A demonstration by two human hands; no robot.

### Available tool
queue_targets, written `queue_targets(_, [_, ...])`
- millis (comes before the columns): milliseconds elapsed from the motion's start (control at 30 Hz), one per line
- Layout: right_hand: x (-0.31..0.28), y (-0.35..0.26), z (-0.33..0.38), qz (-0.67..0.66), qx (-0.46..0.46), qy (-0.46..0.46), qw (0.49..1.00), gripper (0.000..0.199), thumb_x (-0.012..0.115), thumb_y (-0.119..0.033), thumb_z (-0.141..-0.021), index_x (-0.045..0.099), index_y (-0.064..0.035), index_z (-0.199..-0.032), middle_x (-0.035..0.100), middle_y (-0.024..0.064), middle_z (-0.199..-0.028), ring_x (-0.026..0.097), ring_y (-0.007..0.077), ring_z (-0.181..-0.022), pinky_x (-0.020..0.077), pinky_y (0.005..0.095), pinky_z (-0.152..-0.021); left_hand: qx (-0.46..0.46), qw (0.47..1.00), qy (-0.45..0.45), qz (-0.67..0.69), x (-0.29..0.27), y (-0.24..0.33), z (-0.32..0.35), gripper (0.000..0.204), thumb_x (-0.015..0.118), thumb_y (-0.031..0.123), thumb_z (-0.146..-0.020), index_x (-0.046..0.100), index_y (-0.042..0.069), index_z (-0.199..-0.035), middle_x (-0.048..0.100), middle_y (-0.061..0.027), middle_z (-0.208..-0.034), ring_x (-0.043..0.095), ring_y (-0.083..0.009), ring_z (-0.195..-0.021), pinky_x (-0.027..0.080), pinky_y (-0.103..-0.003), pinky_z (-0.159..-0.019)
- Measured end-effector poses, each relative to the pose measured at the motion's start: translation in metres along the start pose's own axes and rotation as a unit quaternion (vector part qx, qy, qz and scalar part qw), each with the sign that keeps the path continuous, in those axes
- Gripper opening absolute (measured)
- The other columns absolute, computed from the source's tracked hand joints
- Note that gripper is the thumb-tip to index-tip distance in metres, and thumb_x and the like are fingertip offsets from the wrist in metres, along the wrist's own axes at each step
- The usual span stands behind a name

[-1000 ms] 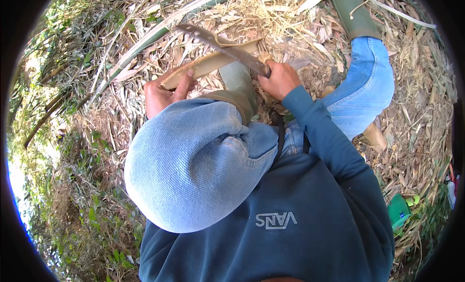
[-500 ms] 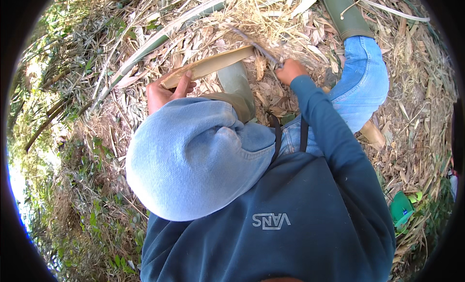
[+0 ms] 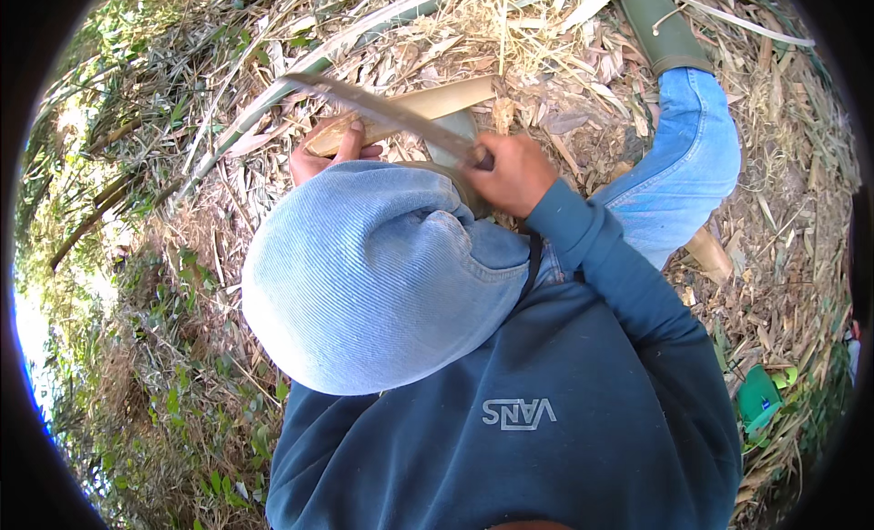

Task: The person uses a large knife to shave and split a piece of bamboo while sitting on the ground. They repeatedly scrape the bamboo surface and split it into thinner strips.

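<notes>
My left hand point(image 3: 312, 162) grips the near end of a split bamboo piece point(image 3: 455, 96), its thumb laid on top. The pale, wide strip slants up and to the right past my raised left knee, and its far end lies over the boot. In my right hand point(image 3: 515, 173) is a long-bladed knife point(image 3: 378, 106), fingers wrapped round its handle. The blade points up and to the left and crosses above the bamboo piece, with its tip beyond my left hand. Whether the blade touches the bamboo, I cannot tell.
A long green bamboo pole point(image 3: 264, 103) lies at the upper left. Dry leaves and pale shavings point(image 3: 537, 47) cover the ground. My bent left leg point(image 3: 373, 284) in jeans is close below the bamboo piece; my right leg point(image 3: 696, 157) stretches out right. A green object point(image 3: 757, 400) lies at the right.
My right hand has come left and nearer to me. The knife has swung from the bamboo's far end to cross over it toward my left hand. The bamboo piece stays held.
</notes>
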State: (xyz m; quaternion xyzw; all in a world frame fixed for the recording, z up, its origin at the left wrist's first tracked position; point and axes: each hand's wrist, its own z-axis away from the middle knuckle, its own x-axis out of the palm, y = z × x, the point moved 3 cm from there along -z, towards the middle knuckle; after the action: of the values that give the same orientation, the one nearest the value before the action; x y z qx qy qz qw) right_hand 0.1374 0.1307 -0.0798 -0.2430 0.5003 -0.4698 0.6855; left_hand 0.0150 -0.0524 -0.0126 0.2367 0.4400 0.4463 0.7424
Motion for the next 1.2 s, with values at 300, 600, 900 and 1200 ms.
queue_targets(300, [-0.001,0.001,-0.006,0.03,0.041,-0.007,0.999,0.028,0.063,-0.03,-0.076,0.065,-0.0026,-0.081,0.066,0.023,-0.075,0.066,0.0399,-0.074,0.0526,0.0475,-0.072,-0.012,1.0,-0.014,0.021,-0.002,-0.003,0.002,0.032,0.07,0.014,-0.088,0.061,-0.008,-0.11,0.07,-0.0173,-0.077,0.069,-0.0192,-0.063,0.058,-0.029,-0.056])
queue_targets(600, [-0.009,0.023,-0.009,0.059,0.09,-0.027,0.994,0.03,0.062,-0.031,-0.076,0.067,-0.0027,-0.086,0.067,0.0238,-0.081,0.066,0.0406,-0.079,0.0527,0.0476,-0.077,-0.016,1.0,-0.015,-0.003,0.001,0.001,0.002,0.028,0.068,0.015,-0.09,0.063,-0.006,-0.109,0.07,-0.0174,-0.08,0.07,-0.0192,-0.067,0.059,-0.029,-0.058])
queue_targets(900, [-0.013,0.058,-0.013,0.071,0.156,-0.067,0.983,0.03,0.062,-0.029,-0.078,0.069,-0.0038,-0.093,0.068,0.0234,-0.088,0.066,0.0393,-0.085,0.0525,0.0461,-0.081,-0.024,1.0,0.013,-0.01,0.001,-0.001,0.002,0.034,0.068,0.016,-0.09,0.06,-0.007,-0.113,0.07,-0.0182,-0.082,0.071,-0.0202,-0.068,0.06,-0.029,-0.058])
queue_targets(1200, [-0.011,0.102,-0.021,0.094,0.197,-0.061,0.974,0.034,0.063,-0.029,-0.078,0.069,-0.0003,-0.094,0.068,0.0255,-0.09,0.066,0.0412,-0.088,0.0514,0.0467,-0.083,-0.016,0.999,0.043,-0.003,0.003,0.001,0.001,0.036,0.071,0.016,-0.088,0.059,-0.008,-0.112,0.07,-0.0199,-0.085,0.071,-0.0206,-0.067,0.059,-0.029,-0.055])
